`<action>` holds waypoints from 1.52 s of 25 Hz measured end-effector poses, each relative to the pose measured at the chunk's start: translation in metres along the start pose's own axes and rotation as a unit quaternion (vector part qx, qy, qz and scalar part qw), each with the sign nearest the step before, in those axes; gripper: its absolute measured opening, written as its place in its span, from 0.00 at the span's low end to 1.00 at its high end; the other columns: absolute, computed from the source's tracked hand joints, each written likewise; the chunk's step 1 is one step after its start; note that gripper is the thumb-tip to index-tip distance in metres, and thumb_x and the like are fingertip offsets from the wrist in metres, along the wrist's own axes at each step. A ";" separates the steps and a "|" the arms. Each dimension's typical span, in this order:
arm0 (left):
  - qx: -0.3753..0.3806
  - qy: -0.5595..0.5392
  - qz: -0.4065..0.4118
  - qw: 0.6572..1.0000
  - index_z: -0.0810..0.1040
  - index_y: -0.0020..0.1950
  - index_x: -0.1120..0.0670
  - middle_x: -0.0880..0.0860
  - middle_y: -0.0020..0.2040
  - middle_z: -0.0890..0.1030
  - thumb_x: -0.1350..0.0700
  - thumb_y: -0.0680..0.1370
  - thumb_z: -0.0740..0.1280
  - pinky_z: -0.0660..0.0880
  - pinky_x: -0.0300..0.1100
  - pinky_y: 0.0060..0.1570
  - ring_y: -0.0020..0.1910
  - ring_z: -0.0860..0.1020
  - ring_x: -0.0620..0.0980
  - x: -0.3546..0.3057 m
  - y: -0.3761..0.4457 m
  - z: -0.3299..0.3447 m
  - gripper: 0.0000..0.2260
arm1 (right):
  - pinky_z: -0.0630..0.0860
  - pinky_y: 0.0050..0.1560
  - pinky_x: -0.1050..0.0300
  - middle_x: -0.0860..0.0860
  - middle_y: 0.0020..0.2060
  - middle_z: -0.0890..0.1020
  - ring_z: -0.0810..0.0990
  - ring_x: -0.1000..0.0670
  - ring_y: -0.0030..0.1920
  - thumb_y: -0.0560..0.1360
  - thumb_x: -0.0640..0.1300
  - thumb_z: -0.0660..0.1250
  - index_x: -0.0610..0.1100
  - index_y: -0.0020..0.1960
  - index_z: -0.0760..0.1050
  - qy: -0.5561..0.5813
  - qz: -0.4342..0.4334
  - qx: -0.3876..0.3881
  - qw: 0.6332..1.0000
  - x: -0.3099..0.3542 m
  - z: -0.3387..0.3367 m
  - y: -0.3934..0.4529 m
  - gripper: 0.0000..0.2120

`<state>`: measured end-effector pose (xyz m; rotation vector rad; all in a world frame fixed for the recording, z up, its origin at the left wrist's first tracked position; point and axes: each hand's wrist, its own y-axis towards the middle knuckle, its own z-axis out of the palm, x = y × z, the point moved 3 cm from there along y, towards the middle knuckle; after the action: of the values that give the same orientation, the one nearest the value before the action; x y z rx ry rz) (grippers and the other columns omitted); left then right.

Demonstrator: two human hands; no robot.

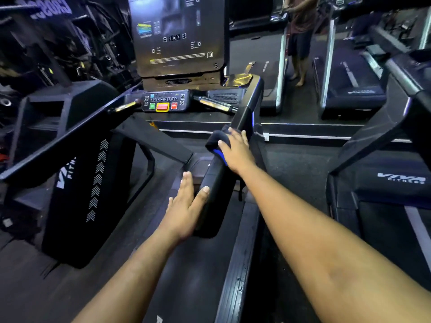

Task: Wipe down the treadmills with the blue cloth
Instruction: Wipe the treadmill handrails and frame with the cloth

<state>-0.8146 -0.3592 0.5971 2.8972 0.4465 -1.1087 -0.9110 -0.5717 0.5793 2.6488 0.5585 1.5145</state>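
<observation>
I stand on a black treadmill [77, 287] and look down at its right handrail [247, 106]. A dark blue cloth [217, 142] is draped over the middle of that rail. My right hand [236, 151] lies flat on the cloth with straight fingers and presses it onto the rail. Lower down, my left hand [186, 206] is open with straight fingers beside the rail's near end [214, 197], and its thumb touches the rail's side. The console [179, 36] with its button panel [165, 102] rises ahead.
The left handrail [63, 141] slopes down to the left. Another Viva Fitness treadmill [396, 183] stands close on the right. More treadmills [349, 89] lie beyond a floor step, and a person [299, 38] stands on one at the back.
</observation>
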 end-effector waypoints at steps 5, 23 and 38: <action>-0.001 -0.088 -0.010 0.996 0.44 0.82 0.51 0.45 0.81 0.47 0.31 0.77 0.49 0.45 0.52 0.78 0.79 0.47 0.44 0.011 -0.046 -0.007 0.39 | 0.49 0.76 0.57 0.50 0.73 0.70 0.54 0.47 0.79 0.80 0.55 0.58 0.43 0.72 0.71 0.015 -0.090 -0.006 0.996 0.038 0.015 -0.144 0.25; 0.083 -0.396 0.139 0.904 0.80 0.53 0.60 0.52 0.42 0.83 0.63 0.79 0.66 0.77 0.37 0.45 0.43 0.80 0.45 -0.099 -0.135 0.029 0.05 | 0.66 0.74 0.52 0.47 0.71 0.74 0.72 0.53 0.69 0.77 0.58 0.65 0.51 0.73 0.67 0.236 0.022 -0.009 0.971 0.014 -0.143 -0.307 0.28; 0.156 -0.384 0.241 0.878 0.80 0.59 0.56 0.51 0.54 0.85 0.56 0.72 0.75 0.78 0.54 0.61 0.55 0.83 0.50 -0.261 -0.110 0.220 0.16 | 0.78 0.54 0.45 0.52 0.50 0.82 0.81 0.48 0.51 0.72 0.58 0.73 0.50 0.57 0.72 -0.026 0.080 -0.413 0.907 -0.076 -0.366 -0.370 0.20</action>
<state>-1.1724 -0.3454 0.6137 2.2325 -0.4851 -2.1592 -1.3602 -0.3027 0.6299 2.0676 -0.2785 1.2951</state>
